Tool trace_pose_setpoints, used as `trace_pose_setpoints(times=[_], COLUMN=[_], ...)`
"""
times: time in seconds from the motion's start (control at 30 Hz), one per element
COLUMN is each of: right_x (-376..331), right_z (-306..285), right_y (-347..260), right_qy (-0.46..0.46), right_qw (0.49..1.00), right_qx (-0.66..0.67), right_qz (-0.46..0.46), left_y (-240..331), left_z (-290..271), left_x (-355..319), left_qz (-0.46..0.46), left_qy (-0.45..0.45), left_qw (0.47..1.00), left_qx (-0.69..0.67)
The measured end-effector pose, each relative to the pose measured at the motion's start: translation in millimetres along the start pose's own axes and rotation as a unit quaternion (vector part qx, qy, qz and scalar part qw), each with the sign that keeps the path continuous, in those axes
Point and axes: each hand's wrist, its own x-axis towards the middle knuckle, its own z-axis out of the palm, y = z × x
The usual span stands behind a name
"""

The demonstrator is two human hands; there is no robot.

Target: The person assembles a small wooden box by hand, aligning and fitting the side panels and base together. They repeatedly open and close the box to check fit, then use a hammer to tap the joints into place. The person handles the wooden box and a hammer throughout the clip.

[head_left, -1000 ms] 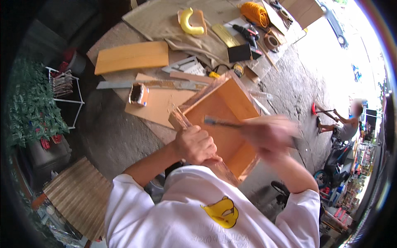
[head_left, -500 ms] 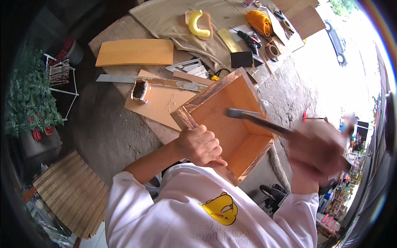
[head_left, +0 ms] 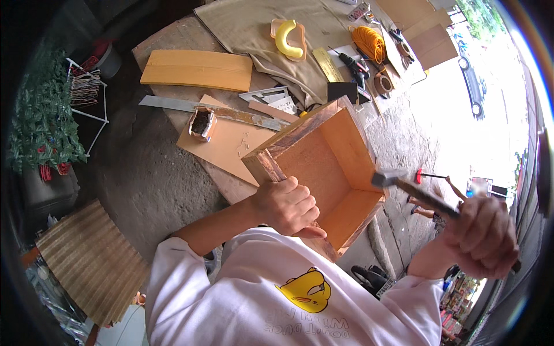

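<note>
An open wooden box [head_left: 314, 164] with rough, bark-like rims is tilted in front of my chest, its inside facing up. My left hand [head_left: 288, 209] is closed round the box's near left edge, with the thumb along the rim. Out to the right, my right hand [head_left: 482, 237] is wrapped round the handle of a hammer [head_left: 426, 196]. The hammer's metal head appears at the box's right corner; whether it touches the wood I cannot tell. Several small nails [head_left: 243, 144] lie on a thin tan board [head_left: 222, 151] beyond the box, beside a small open packet [head_left: 202, 124].
On the worktable lie an orange-yellow plank [head_left: 196, 70], a long metal ruler [head_left: 167, 104], a set square [head_left: 265, 95], a drill [head_left: 355, 66], orange cord [head_left: 368, 43], tape [head_left: 382, 85] and a yellow banana-shaped thing [head_left: 283, 39]. Corrugated sheeting [head_left: 92, 262] stands at lower left.
My right hand and the hammer have moved right, taking the hammer head from over the box's inside to its right corner. My left hand keeps its hold on the box.
</note>
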Motion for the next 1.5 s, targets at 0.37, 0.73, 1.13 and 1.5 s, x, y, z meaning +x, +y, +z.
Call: trace_pose_setpoints(times=[0.37, 0.73, 1.13, 1.5], right_x=[24, 28, -6, -90], right_z=[10, 16, -31, -62], right_y=[8, 25, -55, 59], right_qy=[-0.029, 0.016, 0.209, 0.35], right_qw=[0.998, 0.996, 0.971, 0.844], right_qx=[0.032, 0.032, -0.093, -0.252], right_qz=[0.046, 0.082, 0.067, 0.318], left_y=[-4, -5, -30, -23], left_z=[0, -14, -88, -110], left_x=[-4, -19, -6, 17], left_qz=[0.003, 0.037, -0.056, -0.037], left_qy=[-0.011, -0.003, -0.025, 0.075], left_qw=[1.0, 0.999, 0.998, 0.992], left_qx=[-0.021, 0.001, 0.022, 0.1])
